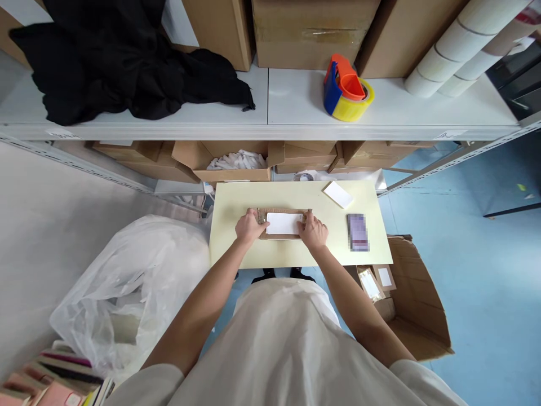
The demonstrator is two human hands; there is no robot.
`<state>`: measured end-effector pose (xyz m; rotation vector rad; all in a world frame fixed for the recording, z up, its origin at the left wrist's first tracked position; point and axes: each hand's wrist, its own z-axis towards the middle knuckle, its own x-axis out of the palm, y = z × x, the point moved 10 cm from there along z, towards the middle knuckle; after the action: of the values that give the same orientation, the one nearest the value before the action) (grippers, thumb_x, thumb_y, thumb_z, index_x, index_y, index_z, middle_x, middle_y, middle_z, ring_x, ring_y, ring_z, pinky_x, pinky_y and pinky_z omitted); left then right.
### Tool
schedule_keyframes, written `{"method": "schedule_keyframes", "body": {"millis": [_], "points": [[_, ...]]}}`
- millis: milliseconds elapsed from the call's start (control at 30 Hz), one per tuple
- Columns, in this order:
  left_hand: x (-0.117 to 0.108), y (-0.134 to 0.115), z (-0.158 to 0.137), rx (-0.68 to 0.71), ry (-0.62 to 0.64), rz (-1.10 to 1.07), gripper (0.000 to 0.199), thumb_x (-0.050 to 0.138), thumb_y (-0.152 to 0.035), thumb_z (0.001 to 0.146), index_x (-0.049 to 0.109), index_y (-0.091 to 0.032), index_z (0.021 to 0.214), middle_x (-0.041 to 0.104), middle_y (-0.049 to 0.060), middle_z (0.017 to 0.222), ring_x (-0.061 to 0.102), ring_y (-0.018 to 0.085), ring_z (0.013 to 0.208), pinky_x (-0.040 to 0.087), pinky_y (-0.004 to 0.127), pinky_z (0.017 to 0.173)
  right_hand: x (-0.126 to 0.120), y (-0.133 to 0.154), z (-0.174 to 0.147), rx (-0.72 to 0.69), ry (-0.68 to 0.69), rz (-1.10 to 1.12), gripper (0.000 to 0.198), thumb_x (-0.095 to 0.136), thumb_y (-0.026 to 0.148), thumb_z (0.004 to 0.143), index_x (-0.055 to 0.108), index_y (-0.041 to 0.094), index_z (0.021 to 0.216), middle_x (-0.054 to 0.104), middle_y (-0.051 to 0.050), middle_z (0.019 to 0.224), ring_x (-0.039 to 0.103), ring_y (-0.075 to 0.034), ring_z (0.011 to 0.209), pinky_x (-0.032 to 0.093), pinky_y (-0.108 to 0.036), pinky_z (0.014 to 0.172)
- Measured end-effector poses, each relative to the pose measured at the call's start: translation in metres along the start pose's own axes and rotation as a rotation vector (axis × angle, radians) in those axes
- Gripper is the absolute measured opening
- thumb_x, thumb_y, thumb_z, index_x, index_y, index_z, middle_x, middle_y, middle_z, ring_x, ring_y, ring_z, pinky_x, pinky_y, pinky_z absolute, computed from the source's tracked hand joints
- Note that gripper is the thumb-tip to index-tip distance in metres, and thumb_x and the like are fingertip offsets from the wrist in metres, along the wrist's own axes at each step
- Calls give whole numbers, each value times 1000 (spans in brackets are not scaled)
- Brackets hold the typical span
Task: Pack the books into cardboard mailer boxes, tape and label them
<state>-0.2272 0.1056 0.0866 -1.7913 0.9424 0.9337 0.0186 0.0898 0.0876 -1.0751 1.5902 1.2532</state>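
Note:
A small brown cardboard box [279, 237] lies on the pale yellow tabletop [236, 197] in front of me. On its upper face is a blank white label [284, 224]. My left hand [250, 226] grips the box's left end, its thumb on the label's left edge. At the other end my right hand [313, 231] is closed on the box, with the thumb near the label's right edge. To the right, a white rectangular stack of labels or cards [338, 194] lies at an angle. Nearer me is a pixelated purple rectangular item [358, 232].
An open carton [418, 304] with small labelled packages stands right of the table. A filled clear plastic bag [139, 282] sits on the left. The shelf [296, 107] ahead bears a tape dispenser [349, 90], black cloth [139, 67], cartons and white rolls [452, 51].

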Motion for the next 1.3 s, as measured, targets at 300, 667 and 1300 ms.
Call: {"method": "schedule_keyframes", "body": {"millis": [300,667,1300], "points": [[14,-71,-51,845,0,128,57,50,-47,83,46,-16,131,39,14,144,30,29,136,22,44,111,-7,34,-31,-473,-165,47,54,36,41,92,40,8,136,46,-19,137,37,-29,129,31,-42,102],[43,-58,-37,741,48,318,87,40,-65,80,19,-13,147,18,13,153,13,30,142,-3,53,113,17,30,-30,-480,-11,-173,76,29,59,89,20,9,147,23,-17,151,17,-32,140,2,-60,110],[37,-42,-54,880,105,340,89,54,-60,75,22,-19,147,18,12,154,12,31,142,4,52,113,19,23,-49,-548,2,-211,74,33,56,90,18,13,148,19,-13,153,15,-32,141,10,-57,110]]}}
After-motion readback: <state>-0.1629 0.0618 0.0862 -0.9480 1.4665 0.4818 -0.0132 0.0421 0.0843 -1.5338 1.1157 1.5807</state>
